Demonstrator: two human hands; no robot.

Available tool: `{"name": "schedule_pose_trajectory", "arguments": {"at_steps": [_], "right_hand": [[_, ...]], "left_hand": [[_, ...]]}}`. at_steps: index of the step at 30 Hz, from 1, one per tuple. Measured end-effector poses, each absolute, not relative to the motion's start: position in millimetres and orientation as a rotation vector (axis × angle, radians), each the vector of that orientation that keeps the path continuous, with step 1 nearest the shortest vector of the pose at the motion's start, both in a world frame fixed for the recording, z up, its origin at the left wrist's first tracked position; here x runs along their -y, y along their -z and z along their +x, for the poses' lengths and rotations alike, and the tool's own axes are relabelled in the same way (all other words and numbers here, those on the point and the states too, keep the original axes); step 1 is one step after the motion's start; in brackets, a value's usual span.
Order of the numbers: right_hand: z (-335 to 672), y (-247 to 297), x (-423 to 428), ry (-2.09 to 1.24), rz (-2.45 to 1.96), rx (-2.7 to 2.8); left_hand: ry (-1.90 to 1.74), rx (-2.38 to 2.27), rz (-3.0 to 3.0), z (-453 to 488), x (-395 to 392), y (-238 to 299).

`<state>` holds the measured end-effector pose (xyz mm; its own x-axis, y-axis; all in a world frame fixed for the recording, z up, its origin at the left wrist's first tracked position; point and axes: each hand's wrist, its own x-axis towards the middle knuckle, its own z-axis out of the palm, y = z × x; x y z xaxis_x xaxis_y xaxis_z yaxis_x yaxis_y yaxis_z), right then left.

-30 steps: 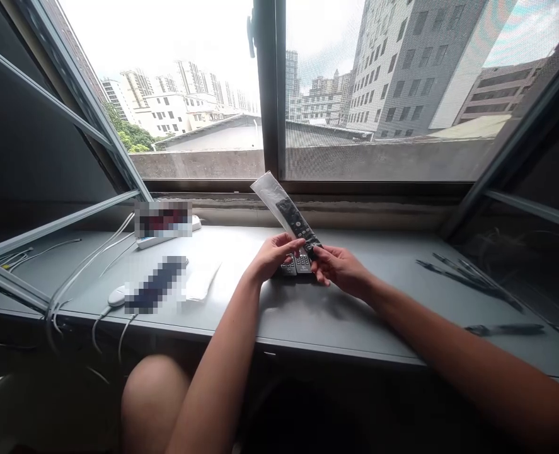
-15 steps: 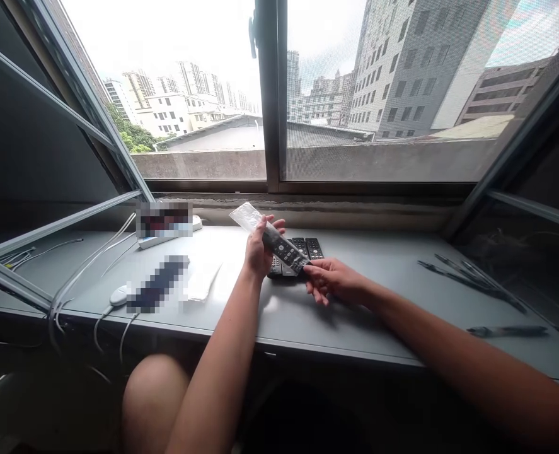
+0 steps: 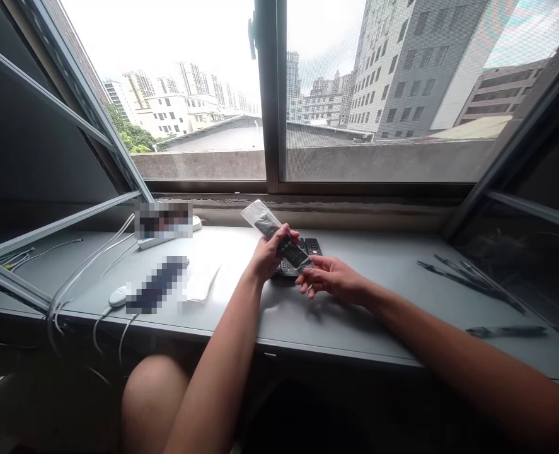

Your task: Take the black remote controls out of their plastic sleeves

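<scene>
Black remote (image 3: 292, 253): it sits inside a clear plastic bag (image 3: 256, 214), held up just above the grey desk (image 3: 241, 302), near the middle, in front of the window (image 3: 402, 94).
Which way it points: its long side runs from far left to near right. The bag's empty end tips up toward the window, and the other end sits lower and nearer. The buttons face up.
Left hand (image 3: 266, 257): fingers are wrapped round the middle of the remote, gripping it.
Right hand (image 3: 332, 279): fingertips pinch the near end of the remote.
Writing: the marks on the buttons are too small to read — two patches on the left of the desk are blurred.
Other remotes (image 3: 313, 246): black, lying flat on the desk just behind the hands, side by side.
White mouse (image 3: 117, 295): near the left front edge of the desk.
Pens (image 3: 468, 277): dark, on the right — well apart from the hands.
</scene>
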<state>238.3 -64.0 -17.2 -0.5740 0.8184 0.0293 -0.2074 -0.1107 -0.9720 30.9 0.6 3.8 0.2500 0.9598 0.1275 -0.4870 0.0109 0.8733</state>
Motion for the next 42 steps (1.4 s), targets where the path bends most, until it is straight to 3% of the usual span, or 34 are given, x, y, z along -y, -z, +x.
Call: {"name": "schedule_pose_trajectory", "arguments": {"at_steps": [10, 21, 28, 42], "right_hand": [[237.5, 17.8, 60.4, -1.695, -0.877, 1.403], [240.7, 20.4, 57.7, -1.692, -0.957, 1.37], [240.6, 22.5, 63.4, -1.865, -0.775, 1.458], [238.3, 20.6, 65.3, -1.768, -0.831, 1.475]], "left_hand": [[-1.125, -0.618, 1.058, 33.7, 4.7, -5.2], [-1.417, -0.566, 0.735, 25.6, -7.0, -9.5], [-1.271, -0.566, 0.791, 26.4, -8.4, -4.1], [-0.95, -0.574, 1.022, 28.6, 8.4, -7.3]]}}
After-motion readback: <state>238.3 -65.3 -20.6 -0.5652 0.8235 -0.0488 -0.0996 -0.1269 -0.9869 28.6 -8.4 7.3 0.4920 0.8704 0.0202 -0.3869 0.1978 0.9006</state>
